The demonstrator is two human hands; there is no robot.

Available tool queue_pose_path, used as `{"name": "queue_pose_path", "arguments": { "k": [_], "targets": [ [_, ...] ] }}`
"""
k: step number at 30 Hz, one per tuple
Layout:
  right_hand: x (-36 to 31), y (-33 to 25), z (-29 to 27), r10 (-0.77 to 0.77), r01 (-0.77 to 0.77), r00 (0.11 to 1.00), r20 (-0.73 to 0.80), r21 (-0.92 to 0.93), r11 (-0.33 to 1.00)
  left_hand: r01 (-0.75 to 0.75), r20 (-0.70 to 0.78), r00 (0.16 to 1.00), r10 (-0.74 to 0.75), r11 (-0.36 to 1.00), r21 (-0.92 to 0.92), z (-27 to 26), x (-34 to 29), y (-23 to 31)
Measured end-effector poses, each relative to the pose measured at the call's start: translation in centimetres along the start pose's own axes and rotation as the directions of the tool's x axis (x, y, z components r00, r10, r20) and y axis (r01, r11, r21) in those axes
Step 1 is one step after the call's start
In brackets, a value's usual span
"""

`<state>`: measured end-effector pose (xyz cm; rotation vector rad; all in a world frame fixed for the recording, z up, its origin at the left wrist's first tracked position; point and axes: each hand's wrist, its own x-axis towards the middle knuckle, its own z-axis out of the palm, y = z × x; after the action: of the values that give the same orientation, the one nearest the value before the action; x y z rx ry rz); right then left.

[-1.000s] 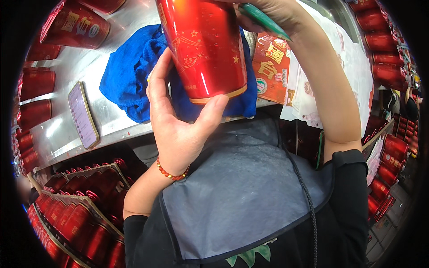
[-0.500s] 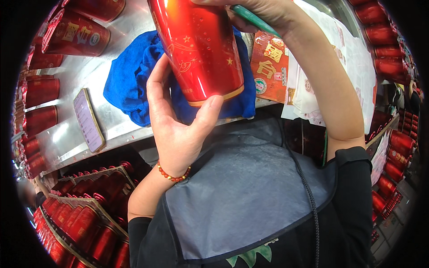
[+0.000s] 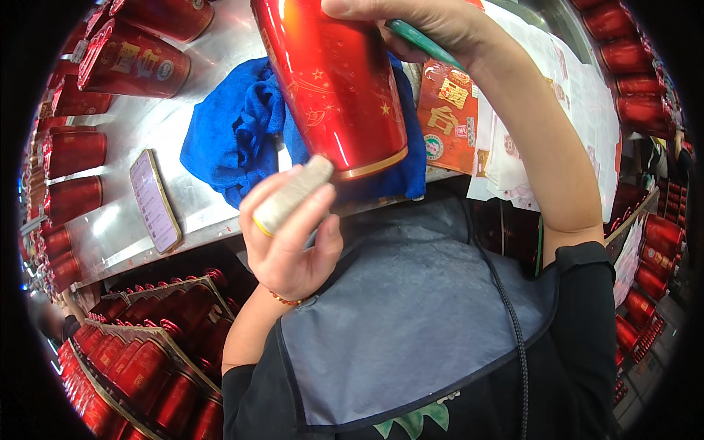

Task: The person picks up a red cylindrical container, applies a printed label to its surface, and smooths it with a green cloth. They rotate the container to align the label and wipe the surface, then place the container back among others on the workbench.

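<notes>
Left fingers [image 3: 306, 218] lower, can [image 3: 348, 99] aslant nearward

Gold-edged phone [image 3: 155, 202] on metal table [image 3: 117, 187], white papers [image 3: 579, 125], crated red containers [image 3: 132, 367] lower left

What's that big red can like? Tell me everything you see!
The red can is smooth and shiny, like metal or glass, with a gold band round its lower end and gold stars and swirly lines on its side. It is tilted, with the blue cloth behind it, and its top runs out of the picture. The right hand holds it. The left hand is close to its lower end; I can't tell whether they touch.
</notes>
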<state>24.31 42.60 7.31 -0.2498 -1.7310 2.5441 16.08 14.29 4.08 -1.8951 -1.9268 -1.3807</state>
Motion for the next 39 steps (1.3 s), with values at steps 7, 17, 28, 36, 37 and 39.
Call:
{"name": "queue_pose_path", "arguments": {
  "k": [7, 17, 28, 36, 37, 39],
  "targets": [
    [0.1, -0.4, 1.4, -0.036, 0.028, 0.994, -0.108, -0.068, 0.997, -0.271, 0.055, 0.962, 0.266, 0.956, 0.109, 0.6, 1.0, 0.0],
    [-0.4, 0.1, -1.0, 0.144, -0.177, 0.945, -0.292, -0.091, 0.980, -0.213, 0.002, 0.977, 0.214, 0.975, 0.066, 1.0, 1.2, 0.4],
    [1.3, -1.9, 2.4, -0.072, -0.238, 0.899, -0.432, -0.618, 0.749, -0.285, 0.029, 0.958, 0.284, 0.958, 0.040, 1.0, 2.6, 1.0],
    [0.2, 1.0, -1.1, 0.035, -0.128, 0.965, -0.260, -0.349, 0.928, -0.141, -0.049, 0.989, 0.142, 0.989, 0.038, 1.1, 0.9, 1.0],
    [0.2, 0.3, 0.1, 0.040, -0.149, 0.963, -0.267, -0.404, 0.903, -0.146, -0.040, 0.988, 0.147, 0.989, 0.037, 1.0, 1.0, 1.0],
    [-0.4, -2.1, 2.7, 0.045, -0.189, 0.958, -0.283, -0.503, 0.843, -0.161, -0.014, 0.987, 0.162, 0.986, 0.036, 0.9, 1.3, 1.1]
  ]
}}
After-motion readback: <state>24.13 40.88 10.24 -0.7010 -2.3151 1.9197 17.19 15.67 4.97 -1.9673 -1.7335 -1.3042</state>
